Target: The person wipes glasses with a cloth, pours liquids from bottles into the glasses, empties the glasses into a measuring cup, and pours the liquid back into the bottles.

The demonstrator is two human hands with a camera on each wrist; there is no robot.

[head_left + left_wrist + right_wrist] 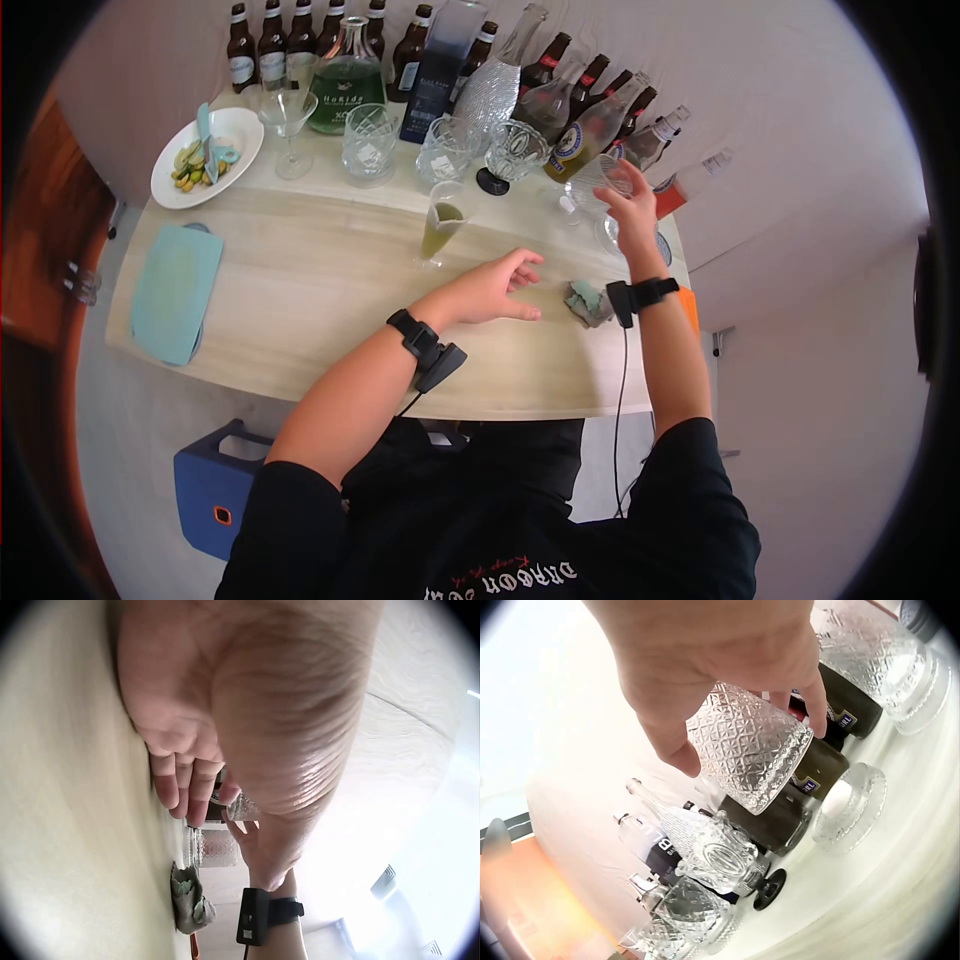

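Think of the table, seen from the head, as a clock. A pale blue sheet (177, 290) lies at 9 o'clock. A white plate (240, 128) with bits of green food (185, 180) is at 10 o'clock. A glass with a thin stem (290, 115) stands at 11 o'clock, and a tall dark blue box (430, 100) is at 12 o'clock. A narrow glass of green drink (440, 232) stands near the middle, at 11 o'clock from the left hand (485, 290). That hand has its thumb and fingers spread apart; I cannot tell if it touches the table. A crumpled gray-green cloth (588, 303) sits at 3 o'clock from it. At 2 o'clock on the table, the right hand (636, 215) pinches a clear bumpy glass (750, 754) between thumb and fingers, up off the wood. In the right wrist view, another bumpy glass (885, 664) is at 2 o'clock from the held one.
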